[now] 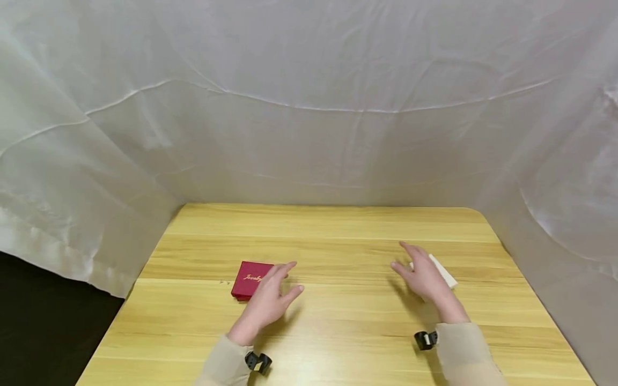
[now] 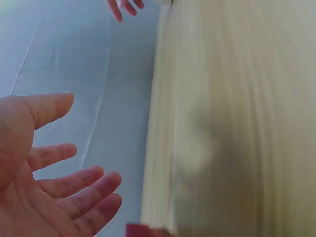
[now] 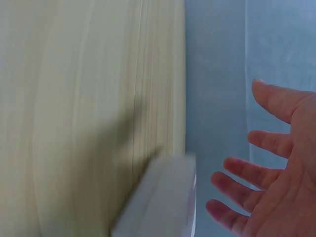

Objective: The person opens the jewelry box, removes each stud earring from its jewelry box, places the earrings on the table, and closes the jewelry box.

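Observation:
Over the left part of the wooden table [image 1: 347,332], my left hand [image 1: 268,300] hovers with fingers and thumb spread. It partly covers a dark red box [image 1: 248,279] with gold lettering on its lid. My right hand [image 1: 421,274] is held above the table's right part, its fingers extended, overlapping a white box [image 1: 443,272] in the head view. In the right wrist view the white box [image 3: 160,197] lies below the fingers, apart from them. A small red corner of the dark red box [image 2: 139,230] shows in the left wrist view. Both palms hold nothing.
Pale cloth [image 1: 328,150] hangs behind the table and along both sides. A dark area [image 1: 48,321] lies beyond the table's left edge. Small black devices [image 1: 258,363] are strapped at the sleeve cuffs.

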A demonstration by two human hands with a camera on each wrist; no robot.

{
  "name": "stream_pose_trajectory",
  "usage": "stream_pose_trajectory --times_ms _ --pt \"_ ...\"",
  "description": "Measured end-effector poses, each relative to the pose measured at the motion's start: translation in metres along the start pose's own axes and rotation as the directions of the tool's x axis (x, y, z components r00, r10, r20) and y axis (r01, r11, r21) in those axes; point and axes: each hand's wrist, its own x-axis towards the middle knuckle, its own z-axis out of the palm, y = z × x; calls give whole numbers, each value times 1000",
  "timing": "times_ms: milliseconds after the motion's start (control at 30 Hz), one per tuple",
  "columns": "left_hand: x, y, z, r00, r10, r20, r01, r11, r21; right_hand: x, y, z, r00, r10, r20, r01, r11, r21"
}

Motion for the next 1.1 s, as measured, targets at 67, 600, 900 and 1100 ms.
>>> stream_pose_trajectory --times_ms 67,600,900,1100 --pt "1 4 6 999 8 34 -7 1000 -14 -3 12 -9 1000 20 4 -20 1000 -9" --pt "20 40 59 973 94 209 -70 990 -121 -19 74 -39 984 163 77 -157 984 -79" --pt "30 59 87 946 122 300 -59 976 -210 -25 76 -40 972 205 114 -200 978 -51" --pt "37 71 107 930 116 348 -16 960 -278 -31 75 -40 976 189 108 -188 982 -21"
